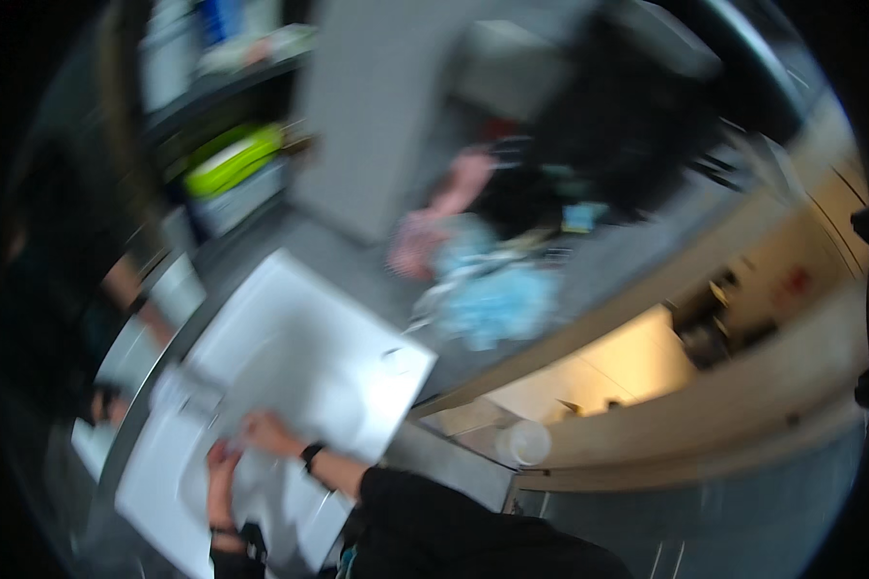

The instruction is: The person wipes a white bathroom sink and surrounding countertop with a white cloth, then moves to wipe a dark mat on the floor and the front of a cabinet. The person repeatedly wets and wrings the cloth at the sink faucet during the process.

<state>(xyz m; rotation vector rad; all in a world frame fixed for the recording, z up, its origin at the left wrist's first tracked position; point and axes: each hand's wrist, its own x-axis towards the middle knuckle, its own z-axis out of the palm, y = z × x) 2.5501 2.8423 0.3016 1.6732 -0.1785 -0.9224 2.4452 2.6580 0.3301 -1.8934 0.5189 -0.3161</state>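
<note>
Both hands are over a white washbasin (391,369), close under its tap (201,396). My right hand (269,432) comes in from the right, with a dark watch or band on the wrist. My left hand (223,462) reaches up from below, and its fingertips nearly meet those of the right. Something small and pale seems to lie between the fingers, but blur hides what it is and which hand holds it. A black sleeve (434,506) covers my right upper arm.
A mirror (51,311) along the left reflects a person in black. On the grey counter (362,275) lie light blue crumpled material (500,300), a pink item (463,181) and a dark bag-like shape (615,108). Shelves at the upper left hold a lime-green container (235,161). Below stands a whitish tub (529,443).
</note>
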